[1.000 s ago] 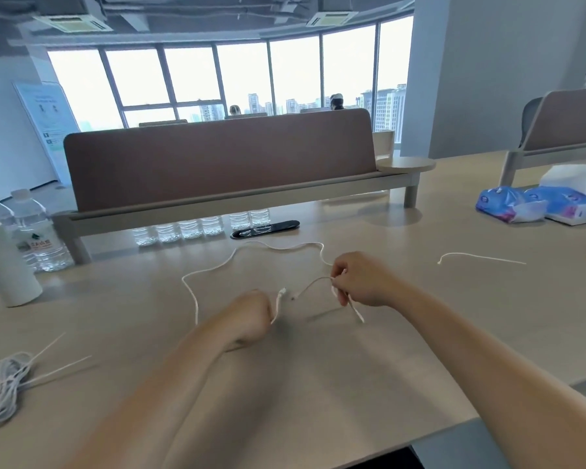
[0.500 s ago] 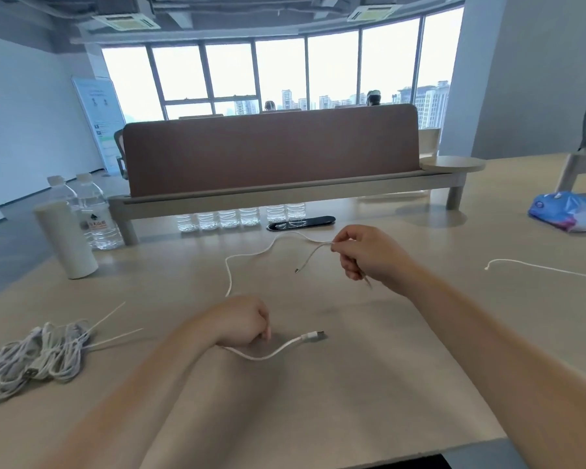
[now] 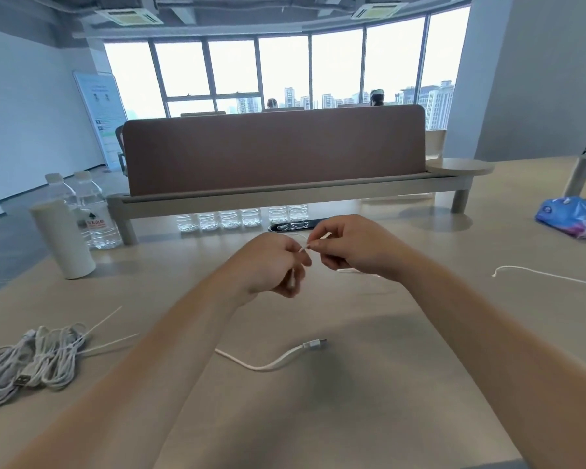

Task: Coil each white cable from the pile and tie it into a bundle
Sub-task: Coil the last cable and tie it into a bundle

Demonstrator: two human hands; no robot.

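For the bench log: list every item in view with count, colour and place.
white cable: one, white, pinched by both hands, plug end on the table
cable pile: one, white-grey, table's near left
loose strand: one, white, table's right
cylinder: one, white, upright, far left
large bottles: two, clear, behind the cylinder
small bottles: six, clear, row beneath the divider
strip: one, black, before the small bottles
divider: one, brown, across the table
packet: one, blue, far right
table: one, beige
left hand: pinches the cable
right hand: pinches the cable

white cable (image 3: 271, 362), beige table (image 3: 369, 384), brown divider (image 3: 274, 150), blue bag (image 3: 569, 220).
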